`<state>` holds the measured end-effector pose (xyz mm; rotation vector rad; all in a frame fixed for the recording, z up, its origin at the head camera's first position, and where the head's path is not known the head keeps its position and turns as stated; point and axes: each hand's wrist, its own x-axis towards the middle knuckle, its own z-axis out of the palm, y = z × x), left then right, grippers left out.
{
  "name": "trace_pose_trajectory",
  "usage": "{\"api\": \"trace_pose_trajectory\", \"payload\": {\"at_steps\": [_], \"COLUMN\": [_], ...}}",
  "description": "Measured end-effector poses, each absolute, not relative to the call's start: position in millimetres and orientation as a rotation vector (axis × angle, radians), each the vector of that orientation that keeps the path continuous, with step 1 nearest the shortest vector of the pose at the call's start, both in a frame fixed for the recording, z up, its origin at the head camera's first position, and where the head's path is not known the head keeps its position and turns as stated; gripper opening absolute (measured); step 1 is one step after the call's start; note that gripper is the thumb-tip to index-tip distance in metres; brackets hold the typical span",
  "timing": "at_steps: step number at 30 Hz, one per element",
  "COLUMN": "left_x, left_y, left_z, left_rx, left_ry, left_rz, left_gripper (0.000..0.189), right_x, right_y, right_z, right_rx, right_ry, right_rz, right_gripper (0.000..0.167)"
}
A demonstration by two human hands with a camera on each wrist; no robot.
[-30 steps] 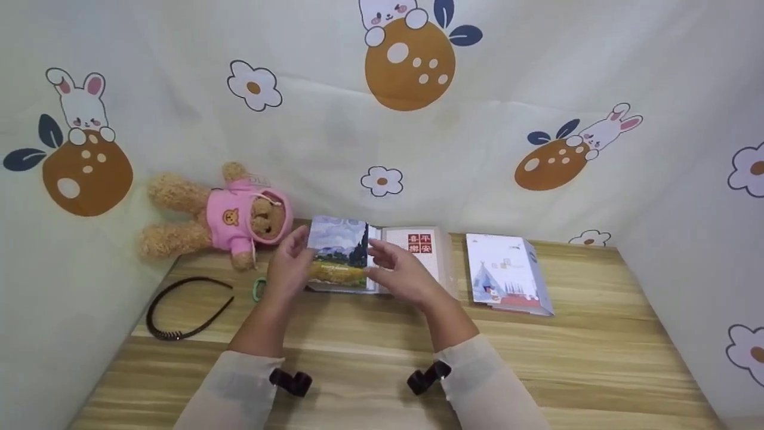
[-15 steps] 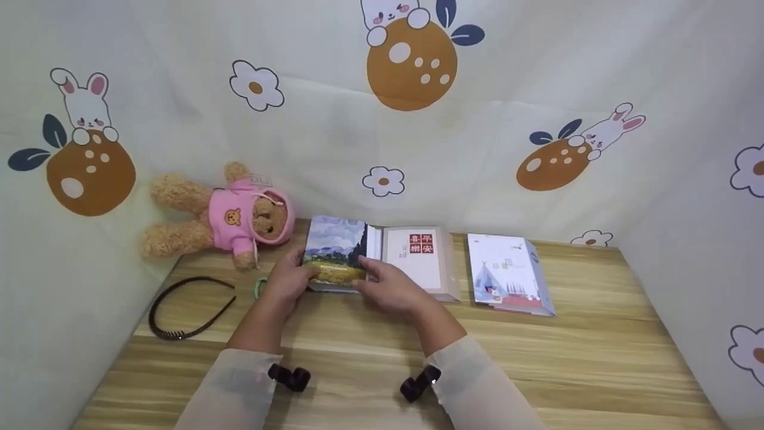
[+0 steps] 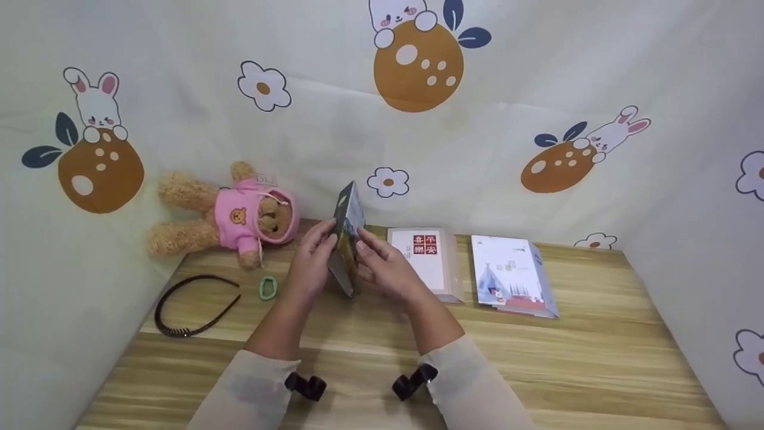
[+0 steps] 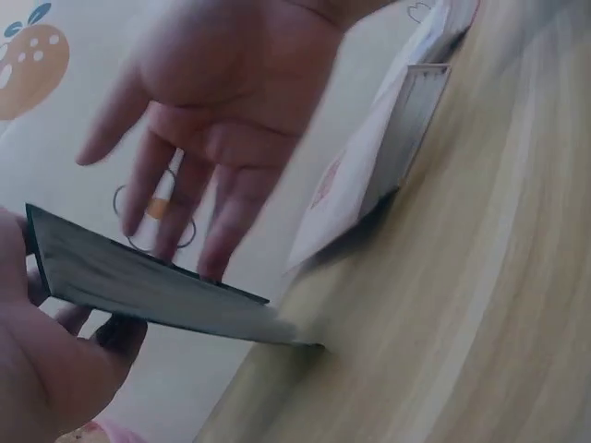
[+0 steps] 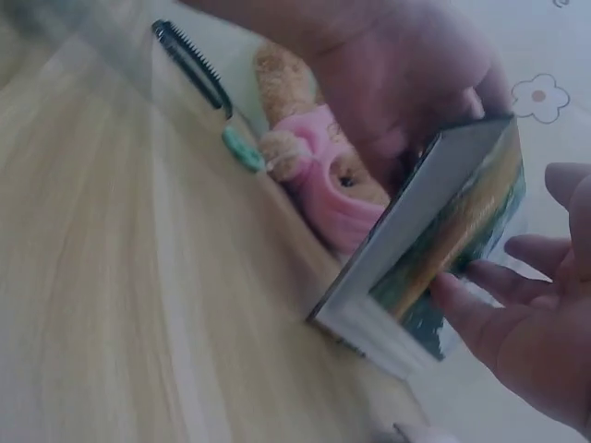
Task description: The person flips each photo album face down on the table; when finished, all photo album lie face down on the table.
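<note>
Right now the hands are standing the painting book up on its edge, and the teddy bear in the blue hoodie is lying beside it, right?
Not quite: the teddy bear wears a pink hoodie, not blue, as the head view shows. The rest holds: the left hand and right hand stand the painting book on its edge.

A painted-cover book (image 3: 347,239), lying flat on the wooden table (image 3: 537,358) moments earlier, now stands tipped up on its lower edge. The left hand (image 3: 313,263) and right hand (image 3: 385,269) have shifted to brace its two faces.
</note>
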<state>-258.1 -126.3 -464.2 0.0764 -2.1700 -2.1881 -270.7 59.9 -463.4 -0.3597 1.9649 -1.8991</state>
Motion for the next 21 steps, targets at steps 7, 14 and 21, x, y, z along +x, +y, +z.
{"api": "trace_pose_trajectory", "payload": {"at_steps": [7,14,21], "left_x": [-258,-259,-264], "left_y": [-118,-120,-127], "left_z": [-468,-471,-483], "left_rx": [0.159,0.198,0.114], "left_ry": [-2.259,-2.258,-2.247], "left_rz": [-2.459,-2.455,-2.391], "left_gripper": [0.059,0.059,0.052], "right_x": [-269,-269,-272], "right_y": [60,61,68], "right_z": [-462,-465,-461], "right_rx": [-0.222,-0.176,-0.196], "right_ry": [1.936,1.907,1.984], "right_rz": [-1.911,-1.898,-1.954], "right_gripper": [0.070,0.069,0.062]}}
